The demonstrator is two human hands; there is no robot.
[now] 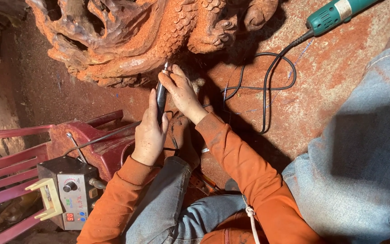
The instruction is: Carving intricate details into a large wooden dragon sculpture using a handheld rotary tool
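Rotary handpiece (160, 97) clamped by both hands, left hand (149, 131) low on barrel, right hand (182, 92) near tip, bit on carved wood sculpture (132, 36) base. Risk: bit skates off scales, gouges detail or nicks fingers, esp w/ dust everywhere.

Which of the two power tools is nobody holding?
The green power tool lying on the dusty floor at the top right, with its black cord looping away. The other, a slim grey rotary handpiece, is gripped by the left hand and right hand.
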